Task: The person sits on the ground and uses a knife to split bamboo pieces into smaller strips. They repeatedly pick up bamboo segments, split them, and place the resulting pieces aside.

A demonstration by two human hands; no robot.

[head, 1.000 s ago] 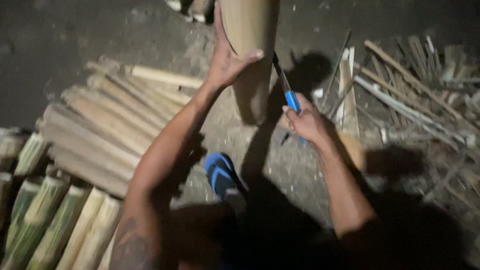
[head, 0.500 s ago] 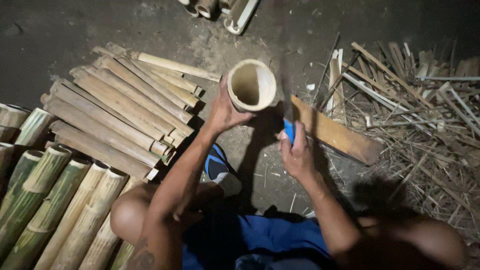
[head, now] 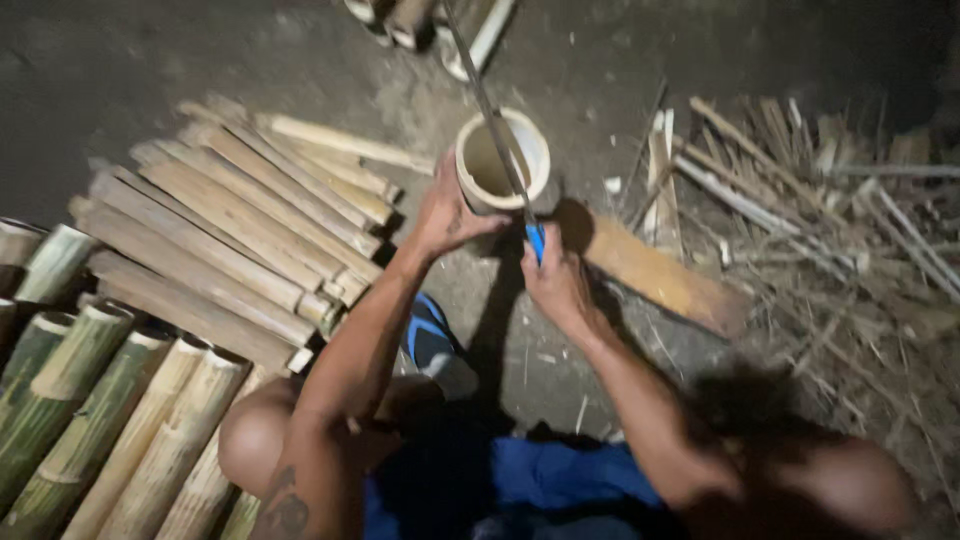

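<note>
A hollow bamboo tube (head: 478, 168) stands upright on the dirt floor, its open end facing up. My left hand (head: 447, 215) grips its near left wall. My right hand (head: 556, 283) is closed on the blue handle of a long knife (head: 497, 133). The thin blade lies across the tube's open rim and points away from me.
Split bamboo slats (head: 230, 240) are stacked at the left, with round green bamboo poles (head: 90, 400) nearer me. A flat wooden board (head: 660, 275) lies right of the tube, beside a heap of thin bamboo strips (head: 830, 210). More tubes (head: 410, 18) stand at the top. A blue sandal (head: 430, 335) is on my foot.
The view has tilted down onto the tube's open end. The knife has come up from beside the tube, and its blade now rests across the rim.
</note>
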